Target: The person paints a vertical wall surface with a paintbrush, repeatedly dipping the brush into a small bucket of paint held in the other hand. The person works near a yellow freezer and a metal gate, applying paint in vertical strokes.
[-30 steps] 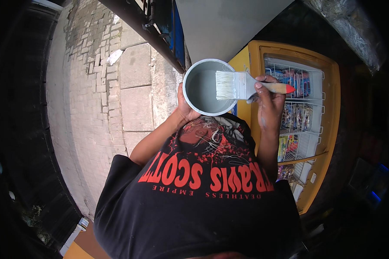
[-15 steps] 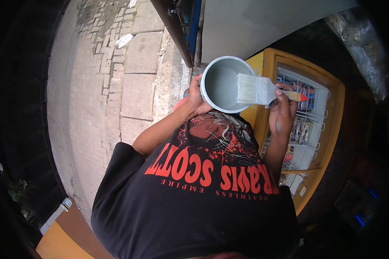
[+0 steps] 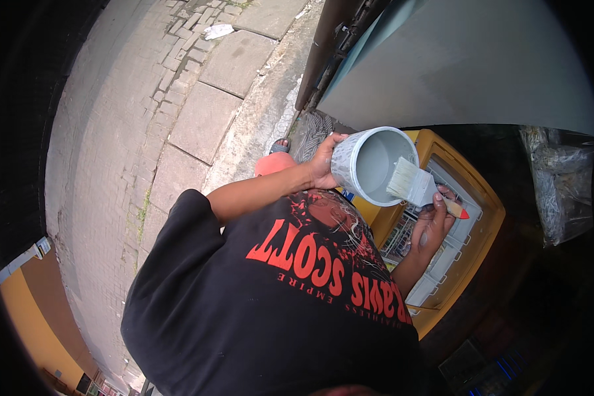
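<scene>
My left hand (image 3: pixel 325 162) is closed on the left side of a white paint bucket (image 3: pixel 347 158), its open mouth tilted toward me. Grey paint (image 3: pixel 376 162) coats the inside. In my right hand (image 3: pixel 433 228) is a wide paintbrush (image 3: pixel 419 187), gripped by the handle, whose end is red. The brush's pale bristles overlap the bucket's right rim from this view; whether they touch it I cannot tell. Grey smears of paint mark my right hand.
A yellow-framed freezer (image 3: pixel 494 218) with wire baskets stands behind my right arm. Beyond the bucket rises a large grey panel (image 3: pixel 468 72). A paved path (image 3: pixel 208 125) runs along the left. Clear plastic wrapping (image 3: pixel 561 185) hangs at right. A sandalled foot (image 3: pixel 280 146) shows beside the bucket.
The view has turned and shifted, so the bucket, brush and both hands now sit lower and farther right in the picture. Both hands keep their holds.
</scene>
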Demonstrator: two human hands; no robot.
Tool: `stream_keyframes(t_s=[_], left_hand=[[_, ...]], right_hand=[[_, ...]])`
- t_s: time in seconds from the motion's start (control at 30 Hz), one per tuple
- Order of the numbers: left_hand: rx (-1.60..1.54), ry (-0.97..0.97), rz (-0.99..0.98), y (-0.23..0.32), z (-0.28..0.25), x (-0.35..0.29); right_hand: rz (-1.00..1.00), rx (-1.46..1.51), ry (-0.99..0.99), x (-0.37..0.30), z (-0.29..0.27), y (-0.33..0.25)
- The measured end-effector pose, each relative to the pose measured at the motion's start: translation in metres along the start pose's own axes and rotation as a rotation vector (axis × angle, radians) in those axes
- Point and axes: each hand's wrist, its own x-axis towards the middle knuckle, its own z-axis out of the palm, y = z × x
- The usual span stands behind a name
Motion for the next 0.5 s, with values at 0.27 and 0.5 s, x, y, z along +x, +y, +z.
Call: stream_keyframes(t_s=[0.27, 0.5], left_hand=[[-0.069, -0.075, 0.062, -0.003, -0.007, 0.004], [-0.067, -0.063, 0.088, 0.002, -0.003, 0.005]], right_hand=[[0.003, -0.013, 0.017, 0.010, 0.002, 0.001], [-0.023, -0.146, -0.028, 0.011, 0.023, -0.008]])
